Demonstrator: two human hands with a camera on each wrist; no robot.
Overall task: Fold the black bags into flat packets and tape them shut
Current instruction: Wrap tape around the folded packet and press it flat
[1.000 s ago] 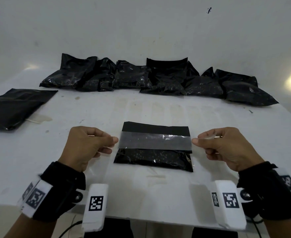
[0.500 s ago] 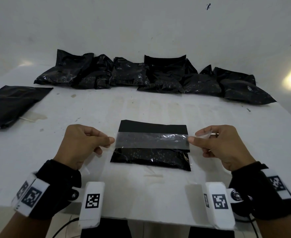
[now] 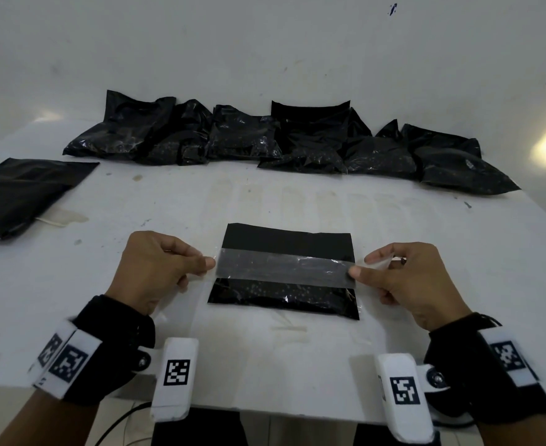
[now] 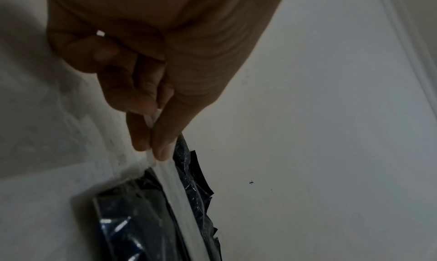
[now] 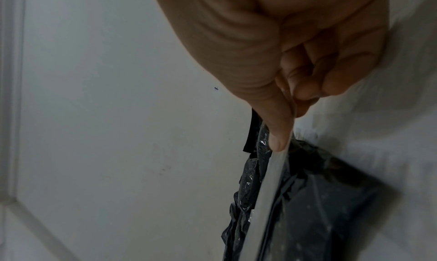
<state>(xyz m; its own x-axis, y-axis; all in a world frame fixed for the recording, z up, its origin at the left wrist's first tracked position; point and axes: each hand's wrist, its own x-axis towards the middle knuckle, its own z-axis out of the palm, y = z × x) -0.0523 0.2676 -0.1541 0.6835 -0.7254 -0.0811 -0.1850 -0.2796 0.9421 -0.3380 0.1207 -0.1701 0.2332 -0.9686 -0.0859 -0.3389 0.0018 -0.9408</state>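
- Folded black bag [image 3: 284, 272] lies flat on the white counter [image 3: 265, 349], centre of the head view, between the two hands.
- Long axis: runs left to right across the frame; the plain folded flap sits at the upper edge, the speckled, bulkier body at the lower edge.
- Clear tape strip [image 3: 284, 268] is stretched parallel to that axis, across the bag's middle band. Whether it already touches the bag cannot be told.
- Left hand [image 3: 159, 268] pinches the strip's left end between thumb and fingers; right hand [image 3: 406, 278] pinches the right end likewise. Both wrist views confirm the pinch.
- Risk: uneven lowering would likely wrinkle the strip or trap air, giving a weak seal.
- Risk: slack between the hands could let the tape curl and stick to itself.
- Risk: landing skewed could miss the flap edge, leaving the fold free to spring open.
- Other black bags [image 3: 265, 143] line the upper part of the frame; one more [image 3: 23, 194] lies at the left edge.
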